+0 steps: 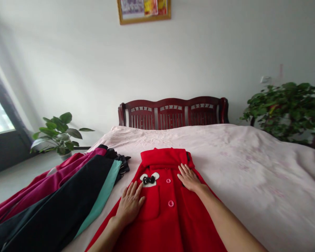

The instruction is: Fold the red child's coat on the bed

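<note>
Two bare hands lie flat on a red coat [170, 210] spread across a bed. The left hand [130, 204] is open, palm down, fingers loosely fanned and pointing toward twelve o'clock; it presses on the coat's left patch pocket and grips nothing. The right hand [188, 177] is likewise open and flat, fingers together, resting higher on the coat near its right edge, just below the folded collar; it holds nothing either. Both forearms enter from the bottom of the view.

The coat lies face up at the centre, collar toward twelve o'clock and hem running out of view at six o'clock. Between the hands sit two pink buttons [170, 203], one above the other. At eleven o'clock from the left hand, a white mouse-shaped patch with a black bow [149, 180] decorates the chest.

The coat rests on a pale pink bedspread [252, 168]. At nine o'clock a pile of clothes [60, 199] in magenta, black and teal lies beside the coat. At twelve o'clock stands a dark red wooden headboard [172, 112]. Leafy potted plants stand at ten o'clock [58, 134] and two o'clock [286, 108]. A framed picture [144, 10] hangs on the wall; its writing is too blurred to read.
</note>
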{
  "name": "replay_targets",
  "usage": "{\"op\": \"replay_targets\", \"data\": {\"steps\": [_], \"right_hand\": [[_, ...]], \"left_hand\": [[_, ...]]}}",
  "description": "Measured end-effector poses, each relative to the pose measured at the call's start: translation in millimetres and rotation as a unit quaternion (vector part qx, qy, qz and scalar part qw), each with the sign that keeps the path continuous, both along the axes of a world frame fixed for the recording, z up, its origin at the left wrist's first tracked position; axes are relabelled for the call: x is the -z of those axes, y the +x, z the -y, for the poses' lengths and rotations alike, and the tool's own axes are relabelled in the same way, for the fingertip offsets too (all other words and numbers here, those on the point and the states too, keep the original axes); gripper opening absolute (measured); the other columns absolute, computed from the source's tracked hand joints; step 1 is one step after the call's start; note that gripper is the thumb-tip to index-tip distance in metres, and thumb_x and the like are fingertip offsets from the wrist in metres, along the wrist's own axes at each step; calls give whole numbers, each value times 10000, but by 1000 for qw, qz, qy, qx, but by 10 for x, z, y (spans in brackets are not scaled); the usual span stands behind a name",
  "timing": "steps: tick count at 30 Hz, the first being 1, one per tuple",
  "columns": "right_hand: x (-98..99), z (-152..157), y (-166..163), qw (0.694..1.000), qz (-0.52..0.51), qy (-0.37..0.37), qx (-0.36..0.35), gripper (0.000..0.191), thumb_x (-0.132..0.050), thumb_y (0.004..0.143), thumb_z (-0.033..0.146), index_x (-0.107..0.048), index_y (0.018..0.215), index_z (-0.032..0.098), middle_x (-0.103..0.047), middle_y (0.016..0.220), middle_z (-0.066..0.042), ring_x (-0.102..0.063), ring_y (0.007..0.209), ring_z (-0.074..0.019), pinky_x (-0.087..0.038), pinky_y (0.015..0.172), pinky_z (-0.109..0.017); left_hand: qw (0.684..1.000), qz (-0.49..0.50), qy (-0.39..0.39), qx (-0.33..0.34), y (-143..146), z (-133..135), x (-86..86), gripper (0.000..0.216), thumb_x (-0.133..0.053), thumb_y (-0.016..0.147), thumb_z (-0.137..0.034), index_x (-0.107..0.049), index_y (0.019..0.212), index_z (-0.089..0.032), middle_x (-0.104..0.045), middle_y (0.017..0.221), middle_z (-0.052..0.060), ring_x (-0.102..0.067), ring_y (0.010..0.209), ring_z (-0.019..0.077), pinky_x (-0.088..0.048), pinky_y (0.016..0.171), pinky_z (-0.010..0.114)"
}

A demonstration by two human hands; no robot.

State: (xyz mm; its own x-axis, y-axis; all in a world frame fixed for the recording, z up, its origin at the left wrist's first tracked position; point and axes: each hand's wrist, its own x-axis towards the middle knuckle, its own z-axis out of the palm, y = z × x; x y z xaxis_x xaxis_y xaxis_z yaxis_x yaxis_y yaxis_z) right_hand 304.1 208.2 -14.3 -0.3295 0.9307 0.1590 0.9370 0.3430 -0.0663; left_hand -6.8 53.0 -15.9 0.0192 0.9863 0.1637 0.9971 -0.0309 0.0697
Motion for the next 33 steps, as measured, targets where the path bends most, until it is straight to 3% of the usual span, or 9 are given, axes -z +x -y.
{"op": "replay_targets", "data": {"steps": [5,10,21,33], "right_hand": [[40,427,142,1000,18,-16,18,627,-267,1016,453,-389,1546,142,-343,1619,-136,-260,1515,-294,-203,1230,-478],[80,834,277,997,34,17,60,639,-284,1008,461,-367,1559,147,-325,1627,-120,-244,1520,-299,-163,1242,-493],[151,1687,933,996,60,13,68,609,-279,997,431,-328,1574,242,-237,1663,-43,-226,1529,-277,-339,1167,-536],[162,1855,879,990,42,77,112,566,-341,1001,414,-420,1533,240,-391,1604,-49,-419,1432,-289,-441,1091,-460]], "left_hand": [[1000,-12,-18,4,-14,310,-78,566,-375,1005,-452,-370,1548,-292,-335,1633,106,-261,1528,279,-206,1236,528],[1000,-17,-2,8,-71,524,-12,552,-370,1008,-460,-375,1541,-318,-351,1626,90,-265,1525,287,-225,1226,540],[999,-14,25,29,-209,773,121,591,-393,989,-533,-384,1538,-313,-368,1617,90,-300,1512,295,-242,1222,528],[1000,-10,9,14,-177,971,-42,621,-430,981,-512,-387,1540,-245,-368,1610,120,-302,1512,290,-242,1224,508]]}}
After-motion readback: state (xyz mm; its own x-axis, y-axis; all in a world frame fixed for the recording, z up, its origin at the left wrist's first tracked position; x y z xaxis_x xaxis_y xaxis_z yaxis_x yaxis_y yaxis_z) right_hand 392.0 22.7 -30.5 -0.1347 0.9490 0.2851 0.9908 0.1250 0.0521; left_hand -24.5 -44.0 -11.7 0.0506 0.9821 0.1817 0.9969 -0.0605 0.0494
